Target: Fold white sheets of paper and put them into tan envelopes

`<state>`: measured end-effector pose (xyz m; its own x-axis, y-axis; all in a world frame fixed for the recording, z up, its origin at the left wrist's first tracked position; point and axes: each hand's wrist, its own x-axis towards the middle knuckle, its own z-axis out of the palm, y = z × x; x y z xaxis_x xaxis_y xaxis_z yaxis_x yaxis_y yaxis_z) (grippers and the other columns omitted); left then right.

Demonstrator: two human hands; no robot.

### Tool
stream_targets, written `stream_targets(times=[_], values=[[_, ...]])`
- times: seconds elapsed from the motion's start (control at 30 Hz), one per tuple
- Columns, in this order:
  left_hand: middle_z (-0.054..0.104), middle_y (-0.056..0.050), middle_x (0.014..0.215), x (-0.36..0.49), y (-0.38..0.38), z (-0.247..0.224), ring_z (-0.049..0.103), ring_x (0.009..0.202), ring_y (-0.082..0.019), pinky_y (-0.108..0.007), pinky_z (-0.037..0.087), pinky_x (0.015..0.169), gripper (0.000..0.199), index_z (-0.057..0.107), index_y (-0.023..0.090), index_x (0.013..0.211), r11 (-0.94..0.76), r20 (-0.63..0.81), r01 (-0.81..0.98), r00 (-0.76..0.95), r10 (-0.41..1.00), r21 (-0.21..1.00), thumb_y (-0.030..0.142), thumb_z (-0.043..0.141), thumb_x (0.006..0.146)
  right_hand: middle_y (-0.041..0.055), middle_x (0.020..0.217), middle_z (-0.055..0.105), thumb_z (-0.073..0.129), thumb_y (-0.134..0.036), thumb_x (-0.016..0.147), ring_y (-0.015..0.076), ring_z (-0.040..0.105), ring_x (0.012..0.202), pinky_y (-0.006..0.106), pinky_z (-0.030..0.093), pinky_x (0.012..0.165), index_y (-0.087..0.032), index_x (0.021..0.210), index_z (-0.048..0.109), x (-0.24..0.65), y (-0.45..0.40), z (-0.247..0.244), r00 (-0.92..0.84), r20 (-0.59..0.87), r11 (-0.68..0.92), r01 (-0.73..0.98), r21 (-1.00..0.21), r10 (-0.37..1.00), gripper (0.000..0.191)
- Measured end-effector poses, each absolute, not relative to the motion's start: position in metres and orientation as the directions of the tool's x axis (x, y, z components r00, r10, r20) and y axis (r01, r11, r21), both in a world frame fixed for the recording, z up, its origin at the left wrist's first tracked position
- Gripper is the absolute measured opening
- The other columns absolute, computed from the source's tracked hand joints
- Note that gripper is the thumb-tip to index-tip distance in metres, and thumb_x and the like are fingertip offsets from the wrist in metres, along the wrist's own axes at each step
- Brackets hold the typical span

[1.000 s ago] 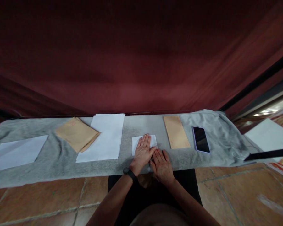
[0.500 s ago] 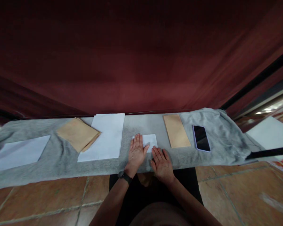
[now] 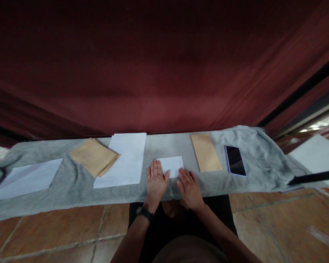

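Note:
A small white piece of paper (image 3: pixel 172 165), which looks folded, lies flat on the grey cloth (image 3: pixel 170 142) in front of me. My left hand (image 3: pixel 157 180) rests flat at its left edge, fingers stretched forward and thumb out to the side. At the lower right corner of the paper lies my right hand (image 3: pixel 190 187), palm down with the fingers extended. Neither hand grips anything. To the right of my right hand is a brown envelope (image 3: pixel 206 152). Left of my left hand sits a stack of white sheets (image 3: pixel 128 160).
Several brown envelopes (image 3: pixel 94 155) overlap the white stack's left side. Another white sheet (image 3: pixel 27 179) lies at the far left. A phone (image 3: pixel 235 160) in a purple case is on the right. A dark red panel (image 3: pixel 164 73) rises behind the cloth-covered surface.
My left hand has slid left across the white paper to its left edge, uncovering more of it. My right hand has shifted slightly right. The view has moved a little.

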<state>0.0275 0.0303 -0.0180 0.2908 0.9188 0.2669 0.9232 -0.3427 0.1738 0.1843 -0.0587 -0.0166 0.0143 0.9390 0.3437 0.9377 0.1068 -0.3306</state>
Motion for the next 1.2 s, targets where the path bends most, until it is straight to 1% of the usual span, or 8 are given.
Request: stream_targets(times=[0.1,0.2,0.37,0.53,0.63,0.73,1.0,1.2], values=[[0.031,-0.021,0.163,0.027,0.031,-0.016,0.029,0.152,-0.033,-0.053,0.026,0.123,0.065,0.036,0.008,0.156,-0.348,0.237,0.925,0.307,0.922,0.152,0.046,0.039,0.104,0.0122,0.15,0.055,0.035,-0.03,0.107,0.0237,0.049,0.141,0.047,0.035,0.12,-0.013,0.148,0.05,0.18,-0.037,-0.01,-0.011,0.325,0.129,0.93,-0.343,0.946,0.047],[0.028,-0.019,0.165,0.025,0.031,-0.015,0.028,0.152,-0.035,-0.056,0.026,0.122,0.059,0.039,0.015,0.156,-0.373,0.217,0.92,0.342,0.914,0.122,0.039,0.044,0.102,0.013,0.151,0.054,0.037,-0.028,0.106,0.0234,0.048,0.142,0.046,0.036,0.119,-0.013,0.15,0.049,0.172,-0.014,-0.01,-0.05,0.319,0.159,0.932,-0.327,0.947,0.048],[0.027,-0.017,0.165,0.025,0.031,-0.017,0.029,0.152,-0.034,-0.057,0.028,0.121,0.059,0.036,0.019,0.157,-0.371,0.224,0.922,0.34,0.913,0.114,0.031,0.046,0.1,0.0159,0.153,0.05,0.04,-0.03,0.105,0.0254,0.046,0.143,0.047,0.034,0.12,-0.011,0.149,0.048,0.164,0.005,-0.022,-0.037,0.344,0.144,0.947,-0.289,0.938,0.049],[0.033,-0.019,0.163,0.026,0.031,-0.019,0.032,0.151,-0.035,-0.057,0.029,0.12,0.06,0.037,0.015,0.157,-0.373,0.258,0.92,0.333,0.907,0.124,0.035,0.043,0.101,0.0178,0.155,0.046,0.047,-0.034,0.103,0.0269,0.044,0.144,0.049,0.034,0.119,-0.011,0.152,0.044,0.168,0.004,-0.031,0.003,0.377,0.092,0.968,-0.235,0.926,0.054],[0.034,-0.022,0.161,0.026,0.031,-0.02,0.034,0.15,-0.036,-0.056,0.031,0.12,0.061,0.038,0.011,0.155,-0.367,0.288,0.922,0.322,0.902,0.12,0.041,0.042,0.102,0.0191,0.155,0.047,0.047,-0.036,0.103,0.0288,0.044,0.144,0.05,0.034,0.118,-0.01,0.152,0.043,0.171,0.002,-0.034,0.037,0.396,0.061,0.97,-0.234,0.918,0.055],[0.036,-0.022,0.16,0.026,0.031,-0.021,0.034,0.15,-0.035,-0.056,0.031,0.12,0.064,0.039,0.01,0.155,-0.374,0.304,0.919,0.323,0.896,0.126,0.046,0.041,0.103,0.0215,0.155,0.046,0.047,-0.035,0.103,0.0307,0.043,0.144,0.052,0.035,0.117,-0.007,0.153,0.04,0.175,0.0,-0.036,0.056,0.4,0.044,0.971,-0.237,0.915,0.058],[0.036,-0.022,0.16,0.026,0.031,-0.019,0.034,0.15,-0.034,-0.056,0.03,0.121,0.064,0.037,0.008,0.155,-0.37,0.299,0.917,0.314,0.901,0.152,0.047,0.038,0.103,0.0217,0.153,0.047,0.046,-0.037,0.103,0.0319,0.045,0.142,0.051,0.034,0.117,-0.007,0.155,0.038,0.183,-0.009,-0.037,0.114,0.386,-0.022,0.972,-0.235,0.916,0.06],[0.036,-0.022,0.16,0.025,0.032,-0.023,0.034,0.15,-0.034,-0.054,0.029,0.122,0.064,0.04,0.007,0.154,-0.355,0.285,0.924,0.305,0.909,0.144,0.047,0.038,0.103,0.0219,0.152,0.049,0.043,-0.036,0.104,0.0326,0.046,0.141,0.051,0.032,0.117,-0.004,0.154,0.038,0.184,-0.01,-0.036,0.109,0.408,-0.018,0.975,-0.22,0.906,0.06]])
